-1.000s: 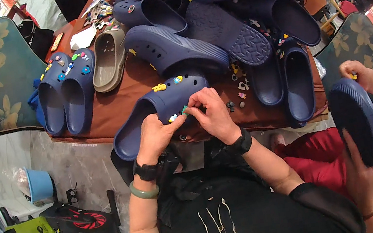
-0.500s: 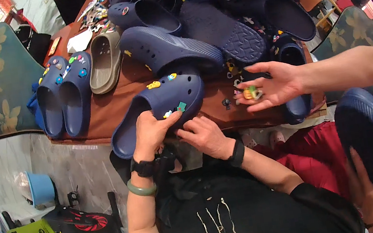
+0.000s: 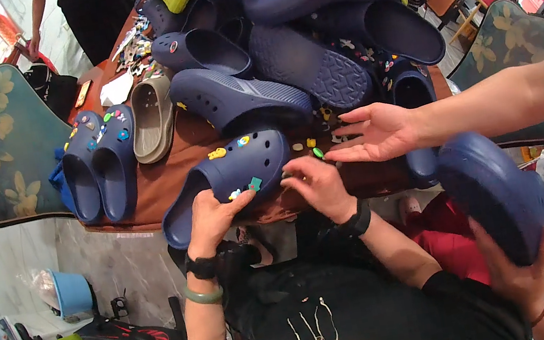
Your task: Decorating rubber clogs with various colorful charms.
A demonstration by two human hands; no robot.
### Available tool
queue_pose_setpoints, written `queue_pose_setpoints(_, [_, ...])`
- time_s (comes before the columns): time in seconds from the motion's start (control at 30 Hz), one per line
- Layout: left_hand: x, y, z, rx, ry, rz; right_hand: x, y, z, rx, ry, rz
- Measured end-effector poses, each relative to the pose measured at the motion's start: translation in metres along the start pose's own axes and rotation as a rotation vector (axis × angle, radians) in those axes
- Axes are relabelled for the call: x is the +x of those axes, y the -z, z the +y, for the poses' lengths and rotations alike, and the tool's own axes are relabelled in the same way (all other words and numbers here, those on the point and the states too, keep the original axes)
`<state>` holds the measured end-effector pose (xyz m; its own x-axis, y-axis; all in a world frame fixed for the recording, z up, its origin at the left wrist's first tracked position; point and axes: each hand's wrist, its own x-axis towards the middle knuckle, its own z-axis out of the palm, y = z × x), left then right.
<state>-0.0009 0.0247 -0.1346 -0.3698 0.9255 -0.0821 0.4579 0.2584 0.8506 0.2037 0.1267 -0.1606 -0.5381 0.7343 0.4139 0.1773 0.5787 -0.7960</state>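
Observation:
My left hand (image 3: 212, 219) grips a navy clog (image 3: 257, 154) by its side, the thumb beside a green square charm (image 3: 254, 184). A yellow charm (image 3: 217, 153) and smaller ones also sit on the clog's upper. Just off its toe, my right hand (image 3: 323, 189) is raised with curled fingers; thumb and forefinger look apart, with nothing visible between them. Close by are a green charm (image 3: 318, 153), a yellow charm (image 3: 311, 142) and a white one (image 3: 297, 146), by the fingertips of another person's open hand (image 3: 382, 132).
A second navy clog (image 3: 494, 200) is in that person's other hand (image 3: 523, 273). Navy clogs (image 3: 240, 97) pile up at the back of the brown-covered table (image 3: 141, 214). At left stand a decorated navy pair (image 3: 116, 169) and a taupe clog (image 3: 152, 117). Chairs (image 3: 0, 161) flank the table.
My right hand has left the clog's toe edge and moved right, toward the charms. The other person's hand, which held charms, is now flatter, with charms beside its fingertips. Their clog has tilted.

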Motion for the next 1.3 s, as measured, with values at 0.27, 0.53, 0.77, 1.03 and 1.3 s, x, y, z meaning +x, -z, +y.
queue_pose_setpoints(0.27, [-0.004,0.0,0.008,-0.208,0.025,-0.024,0.035,-0.001,-0.012,0.008,0.08,0.069])
queue_pose_setpoints(0.53, [-0.004,-0.002,-0.001,-0.182,0.018,-0.011,0.026,-0.024,0.012,-0.159,0.452,0.215])
queue_pose_setpoints(0.77, [-0.026,-0.013,0.008,-0.23,0.041,0.096,-0.003,-0.019,-0.002,-0.599,0.462,0.068])
queue_pose_setpoints(1.03, [-0.022,-0.016,-0.003,-0.195,0.016,0.094,-0.011,-0.023,-0.009,-0.743,0.354,-0.042])
queue_pose_setpoints(1.3, [-0.029,0.013,-0.004,-0.224,0.001,-0.037,0.005,0.022,0.001,-0.383,0.267,0.084])
